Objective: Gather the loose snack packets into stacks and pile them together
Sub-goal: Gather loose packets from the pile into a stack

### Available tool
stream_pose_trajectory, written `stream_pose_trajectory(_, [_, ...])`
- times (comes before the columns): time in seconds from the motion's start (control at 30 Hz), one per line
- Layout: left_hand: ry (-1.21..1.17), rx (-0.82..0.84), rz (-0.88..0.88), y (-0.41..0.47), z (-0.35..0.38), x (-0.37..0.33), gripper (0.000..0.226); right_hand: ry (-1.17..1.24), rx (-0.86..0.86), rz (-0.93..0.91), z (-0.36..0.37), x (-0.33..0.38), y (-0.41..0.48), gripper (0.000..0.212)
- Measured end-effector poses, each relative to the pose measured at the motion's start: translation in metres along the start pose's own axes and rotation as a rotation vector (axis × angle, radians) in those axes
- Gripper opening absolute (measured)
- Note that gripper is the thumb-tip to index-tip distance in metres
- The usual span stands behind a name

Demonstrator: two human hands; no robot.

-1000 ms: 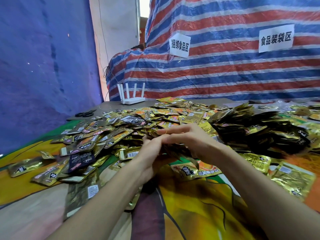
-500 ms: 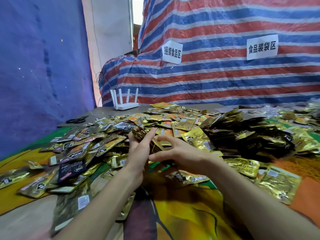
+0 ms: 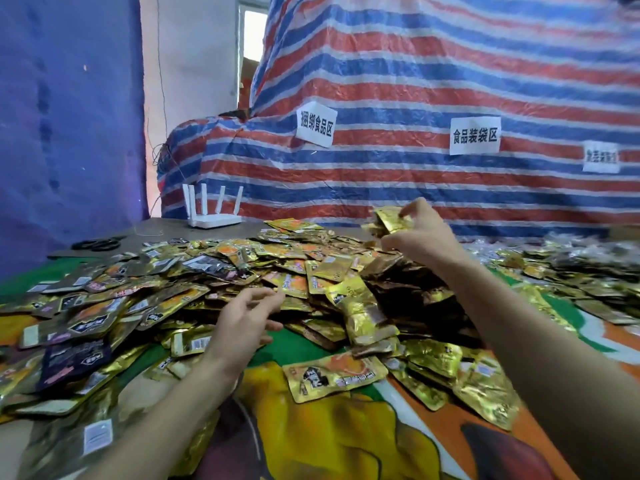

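Note:
Gold and dark foil snack packets [image 3: 145, 299] lie scattered loose over the left and middle of the table. A heap of gathered packets [image 3: 398, 292] rises at centre right. My right hand [image 3: 415, 233] is raised over the far side of that heap and grips a small stack of gold packets [image 3: 389, 220] between fingers and thumb. My left hand [image 3: 246, 320] hovers low over the loose packets in front of the heap, fingers spread and relaxed, holding nothing. A single orange-gold packet [image 3: 334, 375] lies alone near me.
A colourful printed cloth [image 3: 311, 438] covers the table. A white router [image 3: 213, 209] with several antennas stands at the far edge, black scissors [image 3: 98, 243] at far left. A striped tarp [image 3: 415, 161] with paper signs rises behind. More packets [image 3: 571, 265] spread to the right.
My hands have parted. The right hand has carried the stack up and away to the right over the heap. The left hand has let go and dropped toward the loose packets.

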State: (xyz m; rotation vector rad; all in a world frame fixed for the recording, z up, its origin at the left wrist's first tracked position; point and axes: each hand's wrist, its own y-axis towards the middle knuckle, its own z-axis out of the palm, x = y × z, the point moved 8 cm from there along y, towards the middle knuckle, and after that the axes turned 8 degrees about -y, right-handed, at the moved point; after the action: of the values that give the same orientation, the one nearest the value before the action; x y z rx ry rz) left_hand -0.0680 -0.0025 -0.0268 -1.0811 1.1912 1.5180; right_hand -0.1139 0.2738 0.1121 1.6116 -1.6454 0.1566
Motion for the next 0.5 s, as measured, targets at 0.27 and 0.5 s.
stream_pose_trajectory(0.27, [0.243,0.081,0.090,-0.005,0.013,0.000,0.003,-0.515,0.013,0.156,0.004,-0.057,0.038,0.042])
stream_pose_trajectory(0.5, [0.375,0.048,0.165,-0.003,0.009,-0.006,0.005,-0.629,0.148,0.215,0.012,-0.077,0.038,0.082])
